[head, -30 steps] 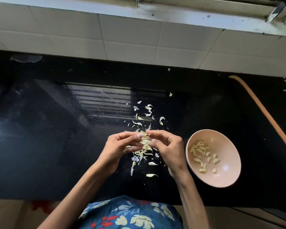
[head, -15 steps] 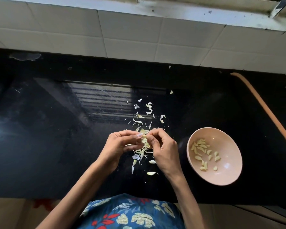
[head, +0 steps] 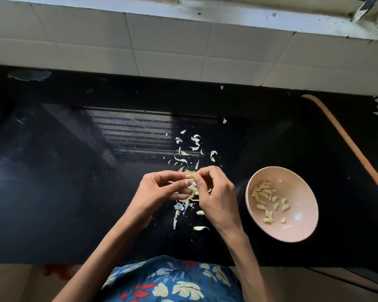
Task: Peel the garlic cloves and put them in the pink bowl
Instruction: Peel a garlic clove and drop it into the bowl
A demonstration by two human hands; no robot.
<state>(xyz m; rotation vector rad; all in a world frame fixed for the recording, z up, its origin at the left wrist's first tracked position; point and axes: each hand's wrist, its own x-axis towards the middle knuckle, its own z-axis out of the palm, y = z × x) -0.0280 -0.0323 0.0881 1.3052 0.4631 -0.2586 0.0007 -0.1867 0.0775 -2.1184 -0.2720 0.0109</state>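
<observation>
As left hand (head: 159, 190) holds clove (head: 189, 176), right hand (head: 216, 197) pinches.

Pink bowl (head: 297, 233), black counter (head: 63, 182), blue floral garment (head: 172, 280).

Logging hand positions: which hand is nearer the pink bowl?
Right. The right hand is just left of the pink bowl, not touching; the left hand is farther left, across the garlic clove both pinch.

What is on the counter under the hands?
Garlic skins lie on the black counter around the left hand and right hand, which pinch a garlic clove; anything directly beneath them is covered.
</observation>
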